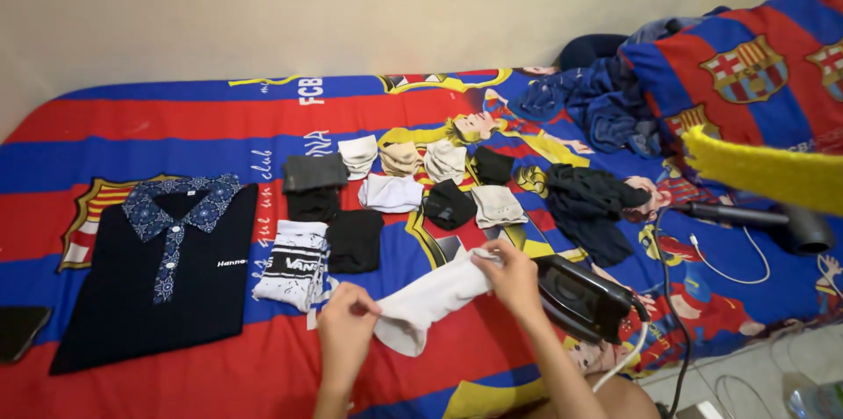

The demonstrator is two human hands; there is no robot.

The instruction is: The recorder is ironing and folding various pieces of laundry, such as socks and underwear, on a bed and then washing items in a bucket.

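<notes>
Sock stretched between both hands

White sock point(430, 300) is held over the bed point(263, 375), the left hand point(344, 334) pinching its lower end and the right hand point(512, 277) gripping its upper end. By the look of it, the sock is being straightened; a neat fold would call for bringing the ends together evenly. An iron point(584, 298) sits just beside the right hand; folded socks point(391, 193) lie beyond.

Both hands, left point(344, 328) and right point(512, 277), pinch closed (forearms reaching forward).
</notes>
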